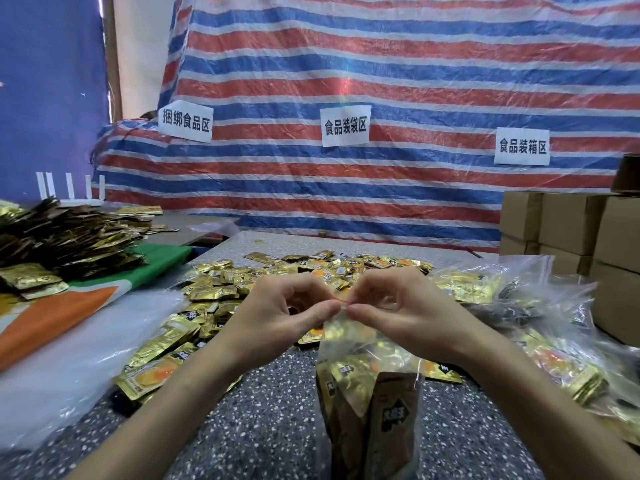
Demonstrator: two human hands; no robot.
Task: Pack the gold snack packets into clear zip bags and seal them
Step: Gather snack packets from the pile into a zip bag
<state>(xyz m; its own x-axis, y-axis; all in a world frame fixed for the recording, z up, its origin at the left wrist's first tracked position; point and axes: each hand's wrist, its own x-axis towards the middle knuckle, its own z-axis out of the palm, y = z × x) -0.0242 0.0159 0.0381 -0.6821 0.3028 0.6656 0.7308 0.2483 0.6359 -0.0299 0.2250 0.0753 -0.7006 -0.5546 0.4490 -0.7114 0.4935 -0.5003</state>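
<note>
— Nearest?
— A clear zip bag (pixel 346 336), gold packets (pixel 349 379) inside, on the speckled table (pixel 277 410). I see the left hand (pixel 277 310) and right hand (pixel 405 313) pinching its top.
— Around?
— Loose packets (pixel 221 289), cardboard boxes (pixel 568 220), striped tarp (pixel 346 64).

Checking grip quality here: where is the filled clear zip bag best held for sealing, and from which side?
At its top edge, along the red zip strip, pinched from above. The clear zip bag stands upright with gold snack packets filling its lower part, leaving only the flat mouth free. The left hand and right hand pinch there.
</note>
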